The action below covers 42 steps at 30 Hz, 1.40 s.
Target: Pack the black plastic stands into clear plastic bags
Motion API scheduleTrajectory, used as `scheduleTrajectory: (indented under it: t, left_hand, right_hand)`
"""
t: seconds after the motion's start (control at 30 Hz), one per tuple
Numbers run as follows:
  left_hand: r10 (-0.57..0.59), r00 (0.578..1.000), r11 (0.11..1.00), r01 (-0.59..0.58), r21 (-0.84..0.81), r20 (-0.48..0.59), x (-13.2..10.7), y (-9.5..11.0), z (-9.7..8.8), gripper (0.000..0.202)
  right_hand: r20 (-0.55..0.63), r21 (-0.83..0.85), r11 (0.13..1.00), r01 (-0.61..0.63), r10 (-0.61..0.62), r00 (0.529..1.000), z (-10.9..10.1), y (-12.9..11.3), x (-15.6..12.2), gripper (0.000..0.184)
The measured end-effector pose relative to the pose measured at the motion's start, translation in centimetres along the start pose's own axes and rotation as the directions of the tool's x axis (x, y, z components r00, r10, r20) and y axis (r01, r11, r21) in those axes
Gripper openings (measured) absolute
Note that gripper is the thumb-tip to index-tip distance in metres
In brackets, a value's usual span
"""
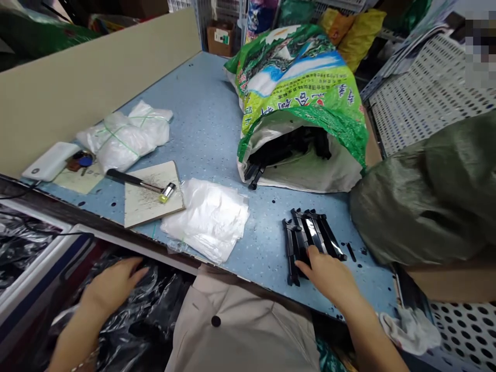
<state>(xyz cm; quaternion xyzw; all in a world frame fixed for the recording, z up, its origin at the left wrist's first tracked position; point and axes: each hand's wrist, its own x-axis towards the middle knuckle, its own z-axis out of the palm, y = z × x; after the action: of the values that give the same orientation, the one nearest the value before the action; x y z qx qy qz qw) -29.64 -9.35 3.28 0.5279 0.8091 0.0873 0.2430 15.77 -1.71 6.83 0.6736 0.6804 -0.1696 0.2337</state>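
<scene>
My right hand [328, 276] rests on the near ends of a small row of black plastic parts [310, 235] lying on the blue table [209, 129]; its fingers are bent over them. My left hand [112, 284] is below the table's front edge, fingers stretched out flat on crinkled clear plastic over dark goods [151, 310]. A stack of clear plastic bags [207, 217] lies between the two hands. A green printed sack [298, 103] lies on its side behind, open toward me, with more black parts [287, 150] spilling from its mouth.
A small hammer [141, 182] lies on a beige board [149, 199]. White bundles tied with bands [124, 134], a white power bank [50, 160] and keys [79, 161] sit at the left. An olive bag [430, 196] and perforated white crates [426, 93] stand at the right.
</scene>
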Motion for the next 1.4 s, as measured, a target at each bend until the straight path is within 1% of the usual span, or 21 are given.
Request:
scheduleTrajectory:
  t: [0.1,0.17,0.2,0.23,0.3,0.33,0.4,0.47,0.5,0.57,0.63,0.67,0.7,0.77,0.87,0.93,1.03,1.13,1.23,1.33,1.4]
  left_hand:
    - [0.229,0.964,0.939,-0.255,-0.230,-0.133,1.8,8.2,3.3,0.020]
    - [0.364,0.902,0.884,-0.413,-0.217,-0.233,2.9,13.5,5.6,0.015]
    - [0.393,0.877,0.879,-0.446,-0.167,-0.276,3.5,15.6,6.6,0.015]
    - [0.414,0.866,0.881,-0.459,-0.113,-0.281,4.1,17.1,7.4,0.014]
    - [0.416,0.874,0.893,-0.445,-0.069,-0.251,5.4,18.6,8.3,0.007]
    - [0.415,0.885,0.891,-0.443,-0.103,-0.213,6.1,18.6,8.3,0.007]
    - [0.409,0.904,0.855,-0.428,-0.292,-0.125,7.2,17.7,7.9,0.015]
    - [0.357,0.932,0.763,-0.330,-0.556,-0.063,7.9,16.4,7.1,0.015]
    - [0.310,0.950,0.699,-0.249,-0.671,-0.029,8.2,15.9,6.8,0.018]
    - [0.217,0.974,0.565,-0.074,-0.822,0.062,8.4,15.3,6.2,0.025]
    - [0.199,0.965,0.451,0.064,-0.890,0.171,8.3,15.1,5.8,0.026]
    - [0.205,0.956,0.409,0.112,-0.906,0.210,8.3,15.1,5.7,0.026]
    - [0.202,0.954,0.375,0.136,-0.917,0.223,8.2,15.1,5.6,0.026]
    - [0.159,0.971,0.323,0.117,-0.939,0.176,7.9,15.1,5.5,0.027]
    - [0.078,0.996,0.283,0.030,-0.959,0.054,7.5,15.0,5.5,0.031]
    - [0.106,0.993,0.284,0.018,-0.959,0.050,7.3,15.0,5.5,0.027]
    - [0.149,0.988,0.319,-0.003,-0.948,0.047,7.2,15.0,5.6,0.023]
    - [0.098,0.995,0.311,-0.040,-0.949,-0.010,7.3,15.2,6.0,0.026]
    - [0.155,0.988,0.333,-0.065,-0.941,-0.013,7.2,15.6,6.5,0.021]
    - [0.241,0.969,0.383,-0.151,-0.911,-0.059,7.0,15.9,6.6,0.017]
    - [0.230,0.967,0.380,-0.194,-0.904,-0.111,6.9,15.7,6.5,0.015]
  right_hand:
    - [-0.012,-0.010,1.000,0.016,-0.016,1.000,0.7,-1.4,-0.5,0.030]
    - [-0.013,-0.021,1.000,0.023,-0.024,1.000,0.8,-2.1,-0.6,0.035]
    - [-0.010,-0.027,0.999,0.023,-0.023,1.000,0.9,-2.3,-0.6,0.038]
    - [-0.004,-0.026,0.999,0.020,-0.020,1.000,1.0,-2.3,-0.6,0.040]
    - [0.015,0.009,1.000,0.018,-0.018,1.000,1.5,-1.9,-0.7,0.043]
    - [0.024,0.056,0.998,0.018,-0.019,1.000,1.7,-1.4,-0.7,0.044]
    - [0.040,0.251,0.967,0.041,-0.052,0.998,2.2,-0.4,-0.6,0.044]
    - [0.037,0.551,0.830,0.089,-0.131,0.991,2.5,0.4,-0.3,0.042]
    - [0.025,0.701,0.705,0.108,-0.176,0.984,2.4,0.4,0.0,0.040]
    - [-0.012,0.914,0.390,0.115,-0.257,0.966,1.9,-0.5,0.9,0.037]
    - [-0.060,0.993,0.079,0.091,-0.331,0.942,1.1,-2.6,2.2,0.036]
    - [-0.086,0.996,-0.049,0.073,-0.367,0.926,0.5,-4.0,2.8,0.036]
    - [-0.110,0.987,-0.153,0.053,-0.399,0.910,0.0,-5.4,3.5,0.034]
    - [-0.139,0.957,-0.289,0.005,-0.445,0.885,-1.0,-8.1,4.6,0.031]
    - [-0.133,0.929,-0.366,-0.064,-0.487,0.863,-1.9,-10.9,5.7,0.029]
    - [-0.121,0.927,-0.365,-0.086,-0.508,0.853,-2.0,-11.7,6.1,0.028]
    - [-0.130,0.930,-0.361,-0.073,-0.509,0.851,-1.9,-11.5,6.2,0.029]
    - [-0.169,0.924,-0.380,-0.036,-0.492,0.854,-2.1,-11.0,6.1,0.025]
    - [-0.178,0.926,-0.378,-0.026,-0.496,0.850,-2.5,-11.4,6.1,0.025]
    - [-0.162,0.928,-0.369,-0.055,-0.530,0.832,-2.7,-13.1,6.6,0.027]
    - [-0.147,0.930,-0.359,-0.072,-0.546,0.825,-2.5,-14.4,7.4,0.027]
